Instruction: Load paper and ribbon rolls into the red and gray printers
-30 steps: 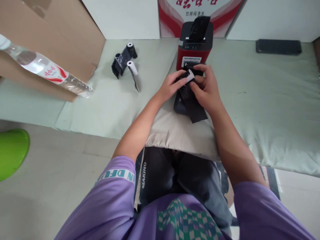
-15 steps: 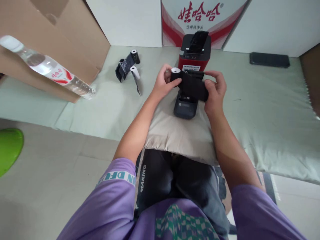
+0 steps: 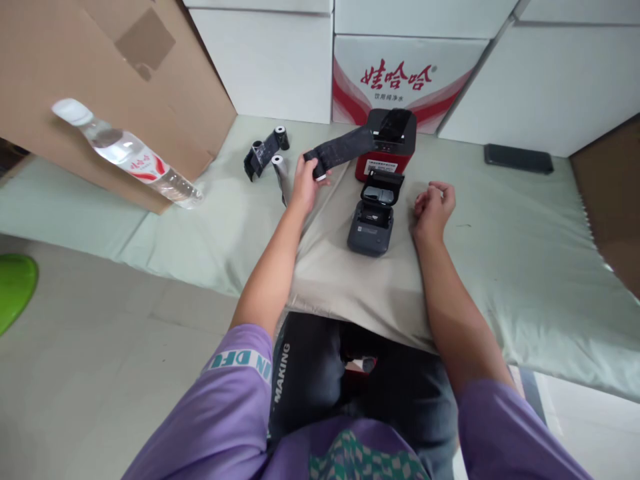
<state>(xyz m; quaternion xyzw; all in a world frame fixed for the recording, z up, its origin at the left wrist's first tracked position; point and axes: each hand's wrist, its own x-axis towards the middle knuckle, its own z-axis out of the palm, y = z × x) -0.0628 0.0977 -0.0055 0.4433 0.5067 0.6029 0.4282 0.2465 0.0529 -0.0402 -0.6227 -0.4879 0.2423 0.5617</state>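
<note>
My left hand (image 3: 303, 185) grips a roll of black paper (image 3: 336, 153) by its white core, and a long strip trails from it to the right. The strip's far end reaches the red and black printer (image 3: 386, 148) at the back. A small dark printer (image 3: 373, 214) with its lid up sits on the beige cushion (image 3: 350, 280) between my hands. To the right of it my right hand (image 3: 433, 205) rests loosely curled on the bedding and holds nothing.
Two more rolls with black strips (image 3: 267, 155) lie left of my left hand. A clear water bottle (image 3: 127, 155) leans on a brown cardboard box (image 3: 100, 87). A dark phone (image 3: 518, 159) lies at the back right. White boxes line the back; a green object (image 3: 13, 287) sits far left.
Both hands held the black roll over the small printer. My right hand has let go and dropped to the bedding, while my left hand has carried the roll up and left, unrolling the strip.
</note>
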